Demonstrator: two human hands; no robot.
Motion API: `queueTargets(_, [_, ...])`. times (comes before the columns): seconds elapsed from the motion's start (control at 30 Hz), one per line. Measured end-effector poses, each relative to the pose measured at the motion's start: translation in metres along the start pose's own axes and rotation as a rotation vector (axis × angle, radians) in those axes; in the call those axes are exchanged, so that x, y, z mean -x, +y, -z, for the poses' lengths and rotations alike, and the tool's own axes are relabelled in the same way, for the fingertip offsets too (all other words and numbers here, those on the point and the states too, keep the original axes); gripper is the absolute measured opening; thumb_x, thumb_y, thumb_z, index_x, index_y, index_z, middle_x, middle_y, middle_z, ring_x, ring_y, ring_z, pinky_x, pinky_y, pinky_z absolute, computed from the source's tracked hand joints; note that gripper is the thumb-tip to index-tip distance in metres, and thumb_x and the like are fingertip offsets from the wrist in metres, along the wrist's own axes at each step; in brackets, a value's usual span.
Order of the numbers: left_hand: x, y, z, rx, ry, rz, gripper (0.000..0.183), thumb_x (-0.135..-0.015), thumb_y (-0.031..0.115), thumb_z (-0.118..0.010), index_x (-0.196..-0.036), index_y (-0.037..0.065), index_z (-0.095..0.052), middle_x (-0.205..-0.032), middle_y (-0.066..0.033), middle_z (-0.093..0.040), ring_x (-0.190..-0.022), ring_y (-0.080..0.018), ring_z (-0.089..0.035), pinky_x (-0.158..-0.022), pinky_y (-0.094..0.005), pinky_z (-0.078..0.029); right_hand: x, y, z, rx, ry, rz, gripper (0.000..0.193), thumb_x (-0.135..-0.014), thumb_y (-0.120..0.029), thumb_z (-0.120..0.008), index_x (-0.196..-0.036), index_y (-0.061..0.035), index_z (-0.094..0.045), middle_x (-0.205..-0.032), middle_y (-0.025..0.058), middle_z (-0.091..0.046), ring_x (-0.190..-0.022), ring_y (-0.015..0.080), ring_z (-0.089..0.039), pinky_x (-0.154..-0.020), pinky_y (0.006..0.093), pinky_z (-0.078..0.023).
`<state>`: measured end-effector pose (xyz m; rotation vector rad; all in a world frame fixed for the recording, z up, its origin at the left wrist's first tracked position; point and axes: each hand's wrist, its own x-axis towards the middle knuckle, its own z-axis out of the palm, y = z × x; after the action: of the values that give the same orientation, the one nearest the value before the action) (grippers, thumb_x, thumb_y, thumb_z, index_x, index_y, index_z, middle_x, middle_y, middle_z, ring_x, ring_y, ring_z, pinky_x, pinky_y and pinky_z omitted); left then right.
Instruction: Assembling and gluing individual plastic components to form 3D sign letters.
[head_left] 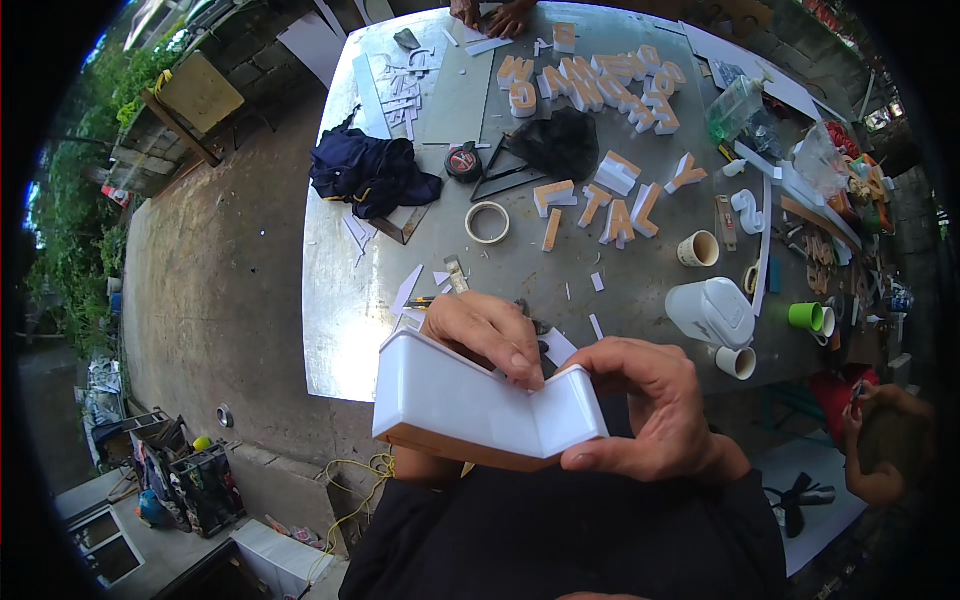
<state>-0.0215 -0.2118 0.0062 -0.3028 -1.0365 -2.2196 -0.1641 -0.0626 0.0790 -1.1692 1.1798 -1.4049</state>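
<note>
A large metal table fills the middle of the view, its near edge lying just beyond the person's hands. Toward the far edge a cluster of white foam letters with tan sides is spread, and a second, looser group of letters lies nearer the table's middle. At the left edge a crumpled dark blue cloth is heaped, and a black plastic bag is bunched between the two letter groups. Near the right-hand near corner a white plastic jug is lying, with a green cup just beside it toward the right edge and two pale cups close by. A roll of masking tape lies flat near the centre, with a round black tape measure beyond it. In front of the near edge, above the person's lap, a white bent channel piece with a tan lower rim is held in the air by both hands. The left hand is curled over its top edge, the fingertips pressed down into the inner fold. The right hand is closed around the shorter right-hand leg, with the thumb laid along its lower edge and the fingers wrapped over the top. At the far edge another person's hands rest on the table.
</note>
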Motion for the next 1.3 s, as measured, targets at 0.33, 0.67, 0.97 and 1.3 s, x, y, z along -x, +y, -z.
queueTargets(0.33, [0.005,0.001,0.001,0.027,0.026,0.109,0.029,-0.082,0.028,-0.077,-0.091,0.001,-0.076,-0.081,-0.0167,-0.067,-0.065,-0.0202,-0.064,-0.060,-0.0283,-0.052,0.000,-0.002,0.001,-0.019,-0.025,-0.082,0.057,-0.066,-0.019,-0.091,-0.106,0.0092,-0.063,-0.100,0.0147,-0.067,-0.092,0.0177,-0.068,-0.084,0.0279,-0.054])
queueTargets(0.67, [0.004,-0.014,0.023,0.009,-0.213,0.036,0.025,-0.079,0.019,-0.083,-0.094,0.001,-0.076,-0.083,-0.0173,-0.066,-0.064,-0.0230,-0.066,-0.054,-0.0288,-0.053,-0.004,0.004,0.006,-0.035,-0.037,-0.038,0.053,-0.071,-0.019,-0.089,-0.109,0.0070,-0.063,-0.096,0.0176,-0.069,-0.087,0.0218,-0.072,-0.079,0.0310,-0.058])
queueTargets(0.97, [0.008,-0.009,0.002,-0.096,-0.047,0.081,0.023,-0.082,0.031,-0.077,-0.083,0.008,-0.078,-0.076,-0.0111,-0.067,-0.064,-0.0173,-0.062,-0.056,-0.0261,-0.046,-0.001,0.004,0.004,-0.085,-0.030,-0.073,0.053,-0.071,-0.019,-0.089,-0.110,0.0066,-0.063,-0.098,0.0170,-0.070,-0.089,0.0221,-0.072,-0.082,0.0315,-0.058])
queueTargets(1.3, [0.021,-0.008,-0.007,-0.243,0.085,0.069,0.033,-0.088,0.038,-0.069,-0.077,0.008,-0.074,-0.078,-0.0110,-0.066,-0.066,-0.0182,-0.063,-0.056,-0.0270,-0.047,0.001,0.005,0.002,-0.142,-0.010,-0.137,0.056,-0.069,-0.017,-0.090,-0.110,0.0090,-0.062,-0.102,0.0145,-0.068,-0.094,0.0181,-0.069,-0.086,0.0293,-0.055])
